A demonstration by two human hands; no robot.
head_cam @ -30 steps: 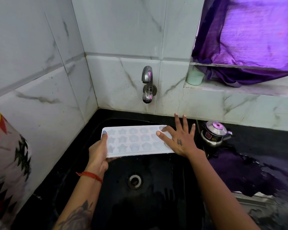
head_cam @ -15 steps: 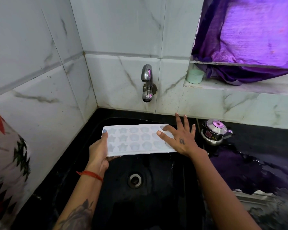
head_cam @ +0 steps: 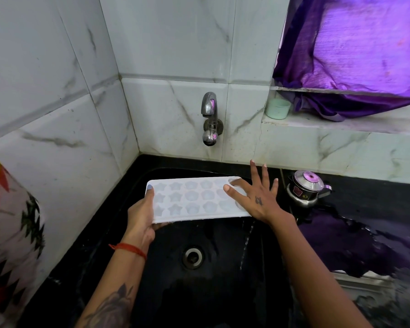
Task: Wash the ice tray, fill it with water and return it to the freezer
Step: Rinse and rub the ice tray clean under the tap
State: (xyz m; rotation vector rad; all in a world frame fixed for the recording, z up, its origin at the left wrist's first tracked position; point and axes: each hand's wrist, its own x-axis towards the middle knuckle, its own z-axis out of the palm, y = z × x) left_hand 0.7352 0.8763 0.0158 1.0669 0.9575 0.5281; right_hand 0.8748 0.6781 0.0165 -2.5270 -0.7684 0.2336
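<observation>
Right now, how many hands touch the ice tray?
2. The left hand grips the ice tray at its left end; the right hand lies with spread fingers on its right end.

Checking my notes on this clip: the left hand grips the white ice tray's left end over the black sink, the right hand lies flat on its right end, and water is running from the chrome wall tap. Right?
Not quite. The head view shows no stream under the chrome wall tap. The rest holds: the left hand grips the left end of the white ice tray over the black sink, and the right hand lies flat on its right end.
</observation>
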